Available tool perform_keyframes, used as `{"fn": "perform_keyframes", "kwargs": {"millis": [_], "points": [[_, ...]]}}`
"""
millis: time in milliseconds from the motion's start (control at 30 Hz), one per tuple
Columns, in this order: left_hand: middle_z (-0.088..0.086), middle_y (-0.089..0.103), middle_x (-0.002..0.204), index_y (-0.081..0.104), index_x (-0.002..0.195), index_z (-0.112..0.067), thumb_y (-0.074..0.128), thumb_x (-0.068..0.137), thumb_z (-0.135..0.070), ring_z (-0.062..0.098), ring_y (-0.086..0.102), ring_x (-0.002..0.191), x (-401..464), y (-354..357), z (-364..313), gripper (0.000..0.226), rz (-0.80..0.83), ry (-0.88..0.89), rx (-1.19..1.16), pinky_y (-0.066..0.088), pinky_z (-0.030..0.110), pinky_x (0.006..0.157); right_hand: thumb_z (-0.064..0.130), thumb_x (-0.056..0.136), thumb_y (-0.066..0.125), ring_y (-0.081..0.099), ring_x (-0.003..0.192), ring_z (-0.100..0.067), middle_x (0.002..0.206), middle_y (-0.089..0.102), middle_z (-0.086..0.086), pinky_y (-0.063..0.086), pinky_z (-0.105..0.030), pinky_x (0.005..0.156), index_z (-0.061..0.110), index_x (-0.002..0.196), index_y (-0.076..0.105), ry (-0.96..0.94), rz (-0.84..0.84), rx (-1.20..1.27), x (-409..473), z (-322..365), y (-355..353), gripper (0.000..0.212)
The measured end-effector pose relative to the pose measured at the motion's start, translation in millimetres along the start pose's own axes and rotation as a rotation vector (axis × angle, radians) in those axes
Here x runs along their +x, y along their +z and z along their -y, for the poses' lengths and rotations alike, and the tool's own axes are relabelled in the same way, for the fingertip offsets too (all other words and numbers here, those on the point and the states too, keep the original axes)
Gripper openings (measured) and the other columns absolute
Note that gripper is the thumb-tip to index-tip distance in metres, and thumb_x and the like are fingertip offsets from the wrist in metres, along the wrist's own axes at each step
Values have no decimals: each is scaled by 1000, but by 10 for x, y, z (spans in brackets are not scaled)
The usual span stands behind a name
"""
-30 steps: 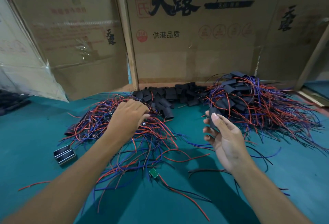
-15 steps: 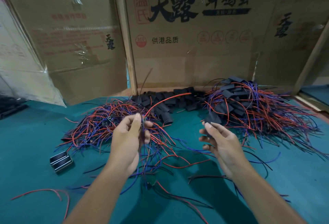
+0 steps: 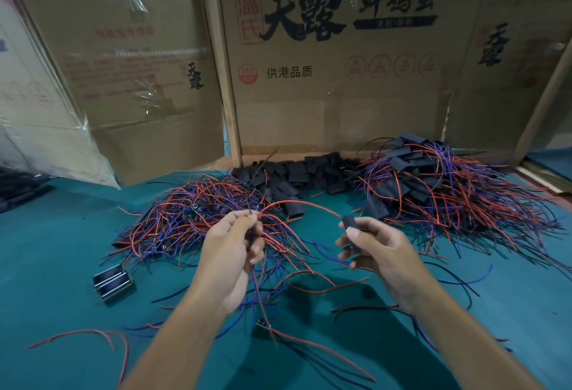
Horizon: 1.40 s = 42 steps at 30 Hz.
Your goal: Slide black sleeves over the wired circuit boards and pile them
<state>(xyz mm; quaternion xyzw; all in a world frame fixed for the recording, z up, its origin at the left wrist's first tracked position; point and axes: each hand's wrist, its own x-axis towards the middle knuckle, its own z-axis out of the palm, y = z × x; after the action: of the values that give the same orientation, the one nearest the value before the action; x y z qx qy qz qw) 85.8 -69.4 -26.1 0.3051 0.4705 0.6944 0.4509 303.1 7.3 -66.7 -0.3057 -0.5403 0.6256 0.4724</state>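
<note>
My left hand (image 3: 230,253) pinches a wired circuit board by its bunch of wires, lifted above the green table; one red wire (image 3: 297,203) arcs over toward my right hand. My right hand (image 3: 376,248) holds a black sleeve (image 3: 351,230) upright between thumb and fingers. A tangle of bare wired boards (image 3: 198,219) lies behind my left hand. A heap of empty black sleeves (image 3: 297,174) sits at the back centre. The pile of sleeved boards (image 3: 433,188) lies at the back right.
Cardboard boxes (image 3: 340,79) wall off the back of the green table (image 3: 55,265). A small metal-framed part (image 3: 113,281) lies at the left. A loose board with wires (image 3: 263,326) lies near my forearms, and a stray red wire (image 3: 93,335) at the front left.
My left hand lifted a wired board out of the tangle and drew it toward me. My right hand turned the sleeve upright and brought it nearer the red wire's end.
</note>
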Motion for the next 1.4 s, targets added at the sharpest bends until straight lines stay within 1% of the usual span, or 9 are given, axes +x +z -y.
{"fn": "perform_keyframes", "kwargs": {"millis": [200, 300, 433, 533, 633, 733, 900, 1067, 1400], "points": [[2, 48, 68, 51, 92, -8, 43, 103, -6, 12, 38, 49, 40, -31, -12, 14, -49, 19, -111, 33, 20, 42, 32, 74, 73, 64, 73, -27, 89, 69, -16, 51, -29, 58, 5, 105, 63, -13, 71, 54, 1, 11, -39, 42], [0, 46, 68, 44, 88, -13, 41, 106, -15, 9, 32, 43, 76, -45, 13, 19, -65, -48, -256, 27, 18, 39, 20, 77, 79, 66, 79, -24, 91, 71, -18, 54, -30, 64, 12, 106, 64, -46, 173, -168, -15, -2, -4, 34], [-2, 42, 66, 40, 84, -17, 39, 108, -20, 7, 28, 42, 128, -91, -45, 24, -161, 48, -401, 22, 18, 40, 31, 82, 76, 62, 88, -10, 100, 71, -3, 50, -34, 86, 28, 111, 62, -94, 337, -591, -61, -11, 38, 33], [-4, 40, 64, 41, 84, -18, 38, 108, -21, 6, 26, 41, 146, -134, -107, 25, -181, 94, -497, 20, 20, 44, 36, 86, 72, 63, 88, -17, 98, 70, 5, 52, -35, 88, 32, 113, 57, -92, 422, -767, -121, -43, 139, 31], [-5, 39, 62, 44, 83, -16, 37, 107, -22, 6, 26, 40, 145, -162, -130, 26, -104, 56, -637, 24, 18, 40, 31, 89, 69, 64, 93, -10, 100, 68, 18, 49, -20, 86, 32, 115, 56, -129, 472, -839, -168, -78, 245, 28], [-6, 36, 64, 43, 81, -16, 37, 107, -24, 5, 26, 41, 137, -167, -117, 28, -12, 5, -699, 26, 18, 38, 25, 91, 68, 60, 90, 6, 99, 64, 28, 44, -9, 82, 36, 113, 54, -167, 464, -868, -205, -71, 314, 29], [-6, 37, 62, 42, 82, -16, 38, 107, -24, 5, 25, 41, 131, -137, -74, 26, 8, 9, -647, 24, 18, 39, 23, 91, 67, 60, 105, 2, 112, 65, 19, 45, -16, 93, 29, 124, 54, -243, 450, -885, -227, -3, 359, 36], [-6, 36, 62, 41, 80, -16, 39, 106, -24, 5, 24, 41, 151, -163, -68, 27, -9, 2, -652, 23, 18, 40, 19, 91, 68, 50, 108, 14, 118, 58, 26, 32, -1, 90, 23, 127, 57, -322, 488, -966, -238, 17, 400, 39], [-6, 37, 62, 45, 80, -14, 39, 106, -22, 5, 26, 39, 158, -201, -84, 28, 32, -49, -765, 24, 19, 37, 24, 87, 71, 59, 92, -7, 101, 66, 15, 42, -16, 85, 29, 118, 60, -280, 288, -1063, -168, -63, 293, 33]]}}
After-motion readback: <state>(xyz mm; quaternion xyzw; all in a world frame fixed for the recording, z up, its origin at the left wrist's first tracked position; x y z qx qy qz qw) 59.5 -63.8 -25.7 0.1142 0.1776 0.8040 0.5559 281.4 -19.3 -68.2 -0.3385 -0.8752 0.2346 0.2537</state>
